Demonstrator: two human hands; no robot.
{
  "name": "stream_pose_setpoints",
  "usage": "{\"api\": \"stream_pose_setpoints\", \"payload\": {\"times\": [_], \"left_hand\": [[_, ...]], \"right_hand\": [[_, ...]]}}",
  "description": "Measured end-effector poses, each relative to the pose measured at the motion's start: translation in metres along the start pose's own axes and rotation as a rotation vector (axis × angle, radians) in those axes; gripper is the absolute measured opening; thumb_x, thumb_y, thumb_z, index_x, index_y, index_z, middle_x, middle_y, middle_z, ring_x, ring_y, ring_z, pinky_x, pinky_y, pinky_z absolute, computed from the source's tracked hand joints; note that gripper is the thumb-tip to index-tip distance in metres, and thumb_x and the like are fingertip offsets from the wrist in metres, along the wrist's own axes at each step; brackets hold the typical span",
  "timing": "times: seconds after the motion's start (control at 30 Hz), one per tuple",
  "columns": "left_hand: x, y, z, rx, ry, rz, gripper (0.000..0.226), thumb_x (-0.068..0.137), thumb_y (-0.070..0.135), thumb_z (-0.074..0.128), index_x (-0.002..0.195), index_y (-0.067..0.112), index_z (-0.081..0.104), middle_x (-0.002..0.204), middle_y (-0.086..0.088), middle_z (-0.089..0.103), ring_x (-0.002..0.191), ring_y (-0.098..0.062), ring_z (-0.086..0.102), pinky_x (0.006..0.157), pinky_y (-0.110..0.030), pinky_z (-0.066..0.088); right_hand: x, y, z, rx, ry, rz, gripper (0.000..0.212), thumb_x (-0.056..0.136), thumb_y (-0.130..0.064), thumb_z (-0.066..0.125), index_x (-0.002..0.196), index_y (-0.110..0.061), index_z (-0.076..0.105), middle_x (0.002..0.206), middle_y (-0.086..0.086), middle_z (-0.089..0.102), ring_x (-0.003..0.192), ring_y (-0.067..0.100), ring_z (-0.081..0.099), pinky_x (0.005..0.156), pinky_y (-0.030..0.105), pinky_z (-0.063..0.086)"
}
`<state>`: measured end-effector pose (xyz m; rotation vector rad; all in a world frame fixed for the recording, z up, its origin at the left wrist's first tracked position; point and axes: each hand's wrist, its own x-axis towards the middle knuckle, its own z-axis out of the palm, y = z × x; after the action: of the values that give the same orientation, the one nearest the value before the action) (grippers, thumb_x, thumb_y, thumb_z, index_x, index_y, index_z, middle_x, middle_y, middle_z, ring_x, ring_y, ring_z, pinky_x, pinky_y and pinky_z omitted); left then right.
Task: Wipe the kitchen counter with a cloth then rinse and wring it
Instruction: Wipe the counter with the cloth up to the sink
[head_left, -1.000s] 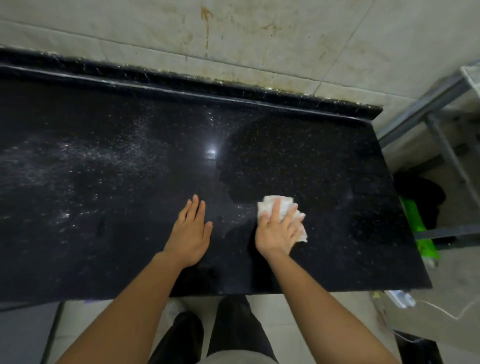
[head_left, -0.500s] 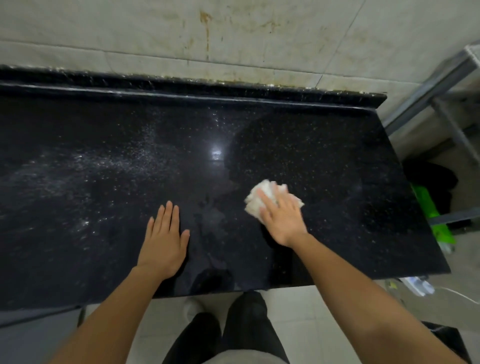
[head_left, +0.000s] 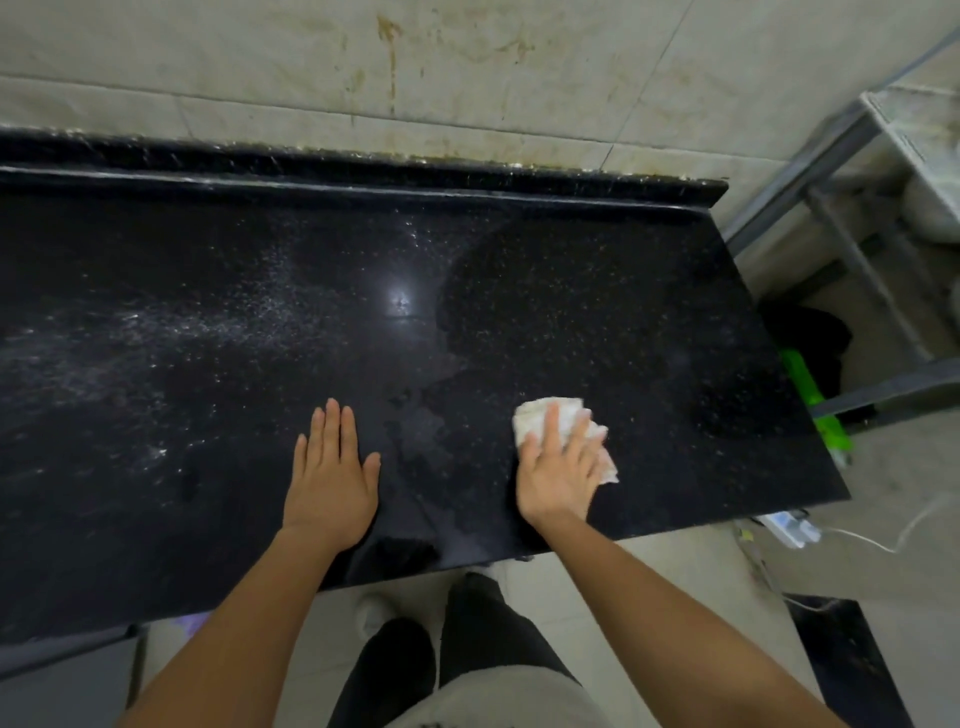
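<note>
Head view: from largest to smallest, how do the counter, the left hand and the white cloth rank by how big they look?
1. black counter, by far.
2. left hand.
3. white cloth, though the right hand covers part of it, so this last placing is unsure.

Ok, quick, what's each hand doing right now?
Left hand: open, flat on the counter, holding nothing.
Right hand: open, fingers spread, pressing the white cloth onto the counter.
</note>
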<state>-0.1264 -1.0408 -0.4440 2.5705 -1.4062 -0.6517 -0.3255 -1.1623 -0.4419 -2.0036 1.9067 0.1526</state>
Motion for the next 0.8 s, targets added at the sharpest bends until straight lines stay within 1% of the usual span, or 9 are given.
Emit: {"api": "stream_pose_setpoints", "payload": {"times": [0.1, 0.23, 0.33, 0.4, 0.43, 0.53, 0.6, 0.7, 0.8], "left_hand": [[-0.001, 0.000, 0.003, -0.020, 0.023, 0.007, 0.063, 0.101, 0.039, 0.016, 0.147, 0.008, -0.014, 0.150, -0.005, -0.027, 0.143, -0.019, -0.021, 0.115, -0.034, -0.013], [0.001, 0.002, 0.004, -0.016, 0.043, -0.001, 0.062, 0.100, 0.039, 0.015, 0.142, 0.009, -0.021, 0.151, -0.006, -0.028, 0.137, -0.015, -0.028, 0.115, -0.034, -0.015], [0.006, 0.007, 0.003, 0.027, 0.019, -0.021, 0.063, 0.099, 0.044, 0.009, 0.137, 0.008, -0.026, 0.151, -0.010, -0.030, 0.134, -0.016, -0.032, 0.113, -0.033, -0.018], [0.006, 0.008, 0.006, 0.045, 0.026, -0.029, 0.067, 0.092, 0.051, -0.004, 0.138, 0.007, -0.025, 0.150, -0.010, -0.031, 0.136, -0.017, -0.031, 0.112, -0.032, -0.021], [0.007, 0.008, 0.008, 0.045, 0.060, -0.031, 0.071, 0.089, 0.052, -0.007, 0.141, 0.005, -0.021, 0.152, -0.012, -0.026, 0.139, -0.019, -0.027, 0.113, -0.031, -0.021], [0.008, 0.005, 0.013, 0.134, 0.080, -0.037, 0.072, 0.098, 0.048, 0.005, 0.146, -0.005, 0.012, 0.155, -0.022, 0.009, 0.144, -0.028, 0.004, 0.116, -0.036, -0.005], [0.010, 0.003, 0.014, 0.183, 0.074, -0.037, 0.070, 0.099, 0.045, 0.010, 0.144, -0.008, 0.023, 0.153, -0.024, 0.019, 0.142, -0.031, 0.014, 0.115, -0.039, 0.003], [0.012, 0.002, 0.016, 0.233, 0.114, -0.031, 0.070, 0.097, 0.045, 0.018, 0.143, -0.006, 0.026, 0.154, -0.021, 0.019, 0.143, -0.030, 0.013, 0.114, -0.039, 0.006], [0.013, 0.003, 0.015, 0.232, 0.121, -0.036, 0.069, 0.097, 0.046, 0.020, 0.145, -0.003, 0.024, 0.156, -0.018, 0.016, 0.145, -0.026, 0.005, 0.115, -0.036, 0.004]], "right_hand": [[-0.017, -0.019, 0.010, -0.139, -0.094, -0.324, 0.059, 0.095, -0.051, 0.000, 0.151, -0.034, -0.012, 0.159, 0.008, -0.021, 0.144, 0.032, -0.022, 0.117, 0.047, -0.009], [0.004, -0.027, -0.001, -0.209, -0.192, -0.683, 0.054, 0.100, -0.048, 0.011, 0.151, -0.040, -0.002, 0.159, -0.001, -0.019, 0.144, 0.023, -0.026, 0.115, 0.037, -0.018], [0.041, -0.036, -0.013, -0.295, -0.214, -0.847, 0.053, 0.100, -0.048, 0.013, 0.151, -0.043, -0.001, 0.160, -0.004, -0.017, 0.144, 0.020, -0.023, 0.116, 0.037, -0.017], [0.068, -0.052, -0.018, -0.313, -0.215, -0.854, 0.052, 0.101, -0.048, 0.015, 0.150, -0.043, -0.003, 0.159, -0.005, -0.018, 0.144, 0.020, -0.024, 0.117, 0.038, -0.014], [0.081, -0.062, -0.019, -0.308, -0.213, -0.841, 0.052, 0.102, -0.048, 0.015, 0.150, -0.043, -0.004, 0.159, -0.006, -0.019, 0.144, 0.019, -0.025, 0.117, 0.037, -0.015], [0.120, -0.096, -0.023, -0.281, -0.197, -0.802, 0.052, 0.102, -0.048, 0.015, 0.150, -0.040, -0.003, 0.159, -0.004, -0.019, 0.144, 0.019, -0.026, 0.116, 0.036, -0.016], [0.146, -0.119, -0.026, -0.264, -0.180, -0.779, 0.053, 0.102, -0.048, 0.015, 0.152, -0.038, -0.001, 0.160, -0.002, -0.018, 0.144, 0.021, -0.024, 0.117, 0.038, -0.014], [0.181, -0.155, -0.030, -0.257, -0.169, -0.749, 0.054, 0.102, -0.047, 0.014, 0.152, -0.036, -0.001, 0.160, 0.001, -0.018, 0.145, 0.024, -0.023, 0.117, 0.042, -0.012], [0.201, -0.180, -0.030, -0.265, -0.192, -0.718, 0.054, 0.102, -0.047, 0.011, 0.152, -0.036, -0.004, 0.159, 0.003, -0.020, 0.144, 0.026, -0.024, 0.116, 0.043, -0.013]]}}
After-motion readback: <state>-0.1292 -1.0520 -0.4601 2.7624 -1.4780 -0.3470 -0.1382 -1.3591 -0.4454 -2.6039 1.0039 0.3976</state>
